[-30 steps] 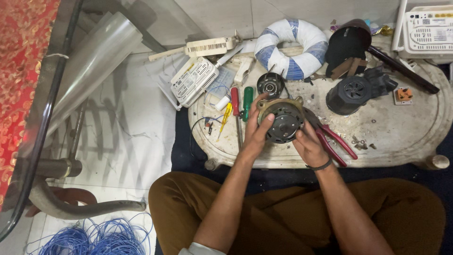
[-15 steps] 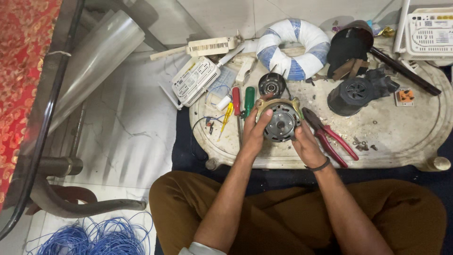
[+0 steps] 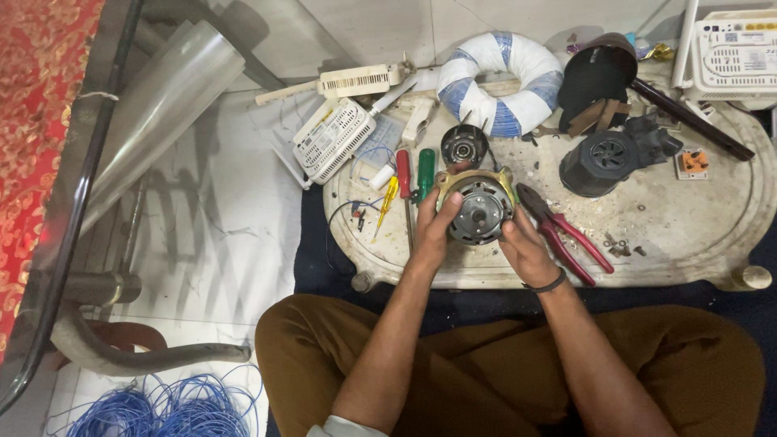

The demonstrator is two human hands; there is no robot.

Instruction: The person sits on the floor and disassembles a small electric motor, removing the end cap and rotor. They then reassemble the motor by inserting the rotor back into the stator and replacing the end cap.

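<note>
Metal motor (image 3: 479,209) sits tilted at the counter's (image 3: 688,235) near edge, round face up toward the camera, clamped between both hands, left hand (image 3: 433,235) and right hand (image 3: 526,247), fingers curled narrow on opposite rims, equally near.

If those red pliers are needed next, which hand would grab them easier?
Probably the right hand. The red-handled pliers lie just beside it on the table, while the left hand grips the far side of the round motor, nearer the screwdrivers.
</note>
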